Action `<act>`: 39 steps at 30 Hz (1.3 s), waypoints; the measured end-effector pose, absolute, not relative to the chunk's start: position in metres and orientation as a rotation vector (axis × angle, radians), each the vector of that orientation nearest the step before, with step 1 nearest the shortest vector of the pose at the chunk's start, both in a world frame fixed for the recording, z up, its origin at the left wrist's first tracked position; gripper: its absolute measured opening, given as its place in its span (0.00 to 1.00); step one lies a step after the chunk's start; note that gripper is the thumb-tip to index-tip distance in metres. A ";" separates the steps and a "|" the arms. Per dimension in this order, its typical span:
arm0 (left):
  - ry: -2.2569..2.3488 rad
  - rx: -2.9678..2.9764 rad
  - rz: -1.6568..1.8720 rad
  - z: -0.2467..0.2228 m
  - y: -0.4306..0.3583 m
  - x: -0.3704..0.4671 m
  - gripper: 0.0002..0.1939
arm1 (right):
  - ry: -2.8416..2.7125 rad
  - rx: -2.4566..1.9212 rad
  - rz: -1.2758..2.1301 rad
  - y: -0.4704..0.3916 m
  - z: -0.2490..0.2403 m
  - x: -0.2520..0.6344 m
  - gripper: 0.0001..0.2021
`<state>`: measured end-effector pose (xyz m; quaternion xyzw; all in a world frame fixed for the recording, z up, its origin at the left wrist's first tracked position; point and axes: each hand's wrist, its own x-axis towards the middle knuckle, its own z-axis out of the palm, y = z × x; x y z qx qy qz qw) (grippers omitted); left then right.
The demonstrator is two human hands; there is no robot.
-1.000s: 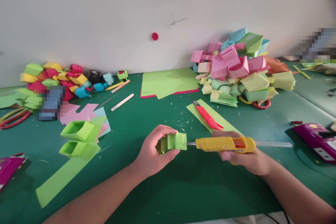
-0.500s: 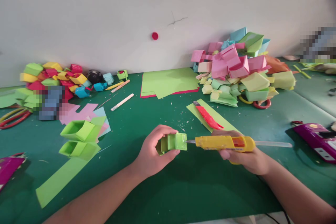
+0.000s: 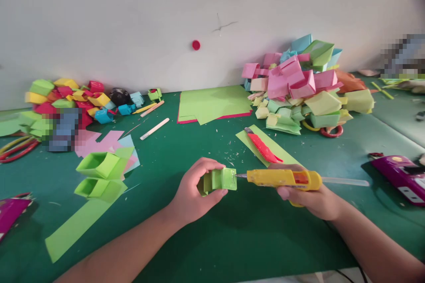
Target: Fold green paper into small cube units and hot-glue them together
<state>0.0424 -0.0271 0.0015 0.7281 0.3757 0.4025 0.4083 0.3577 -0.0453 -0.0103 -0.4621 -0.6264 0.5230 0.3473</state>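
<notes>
Left hand: the hand [image 3: 194,194] pinches the green paper box [image 3: 229,178], thumb on the near side, fingers on the far side.
Green paper box: raised in front of the person, near the middle of the view; its outer face points up and shows a clear, glossy smear.
Right hand: the hand [image 3: 310,201] is wrapped around the handle of the yellow glue gun [image 3: 275,178]; the trigger finger cannot be made out.
Glue gun: held level, metal nozzle [image 3: 241,176] directed left, tip at the right edge of the box's glossy face.
Glue stick: clear rod [image 3: 345,181] projecting from the rear of the gun.
Knife: red cutter [image 3: 265,147] lying on a green paper strip [image 3: 288,154], just beyond the right hand.
Green boxes: a joined pair [image 3: 96,165] on the table [image 3: 186,247], left of the left hand, with a long green strip [image 3: 78,230] extending toward the person.
Sheets: green stack [image 3: 212,101] at the wall, red paper showing beneath.
Box piles: larger boxes [image 3: 292,79] at right, smaller ones [image 3: 66,93] at left.
Purple tool: one unit [image 3: 401,179] at the right edge.
</notes>
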 end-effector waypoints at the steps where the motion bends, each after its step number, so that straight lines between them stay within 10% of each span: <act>1: 0.948 1.835 1.013 0.002 -0.027 0.042 0.18 | -1.638 -1.191 1.353 -0.044 -0.007 0.356 0.23; 39: 0.951 1.831 1.024 0.003 -0.028 0.044 0.17 | -1.780 -1.016 1.410 -0.039 0.012 0.347 0.17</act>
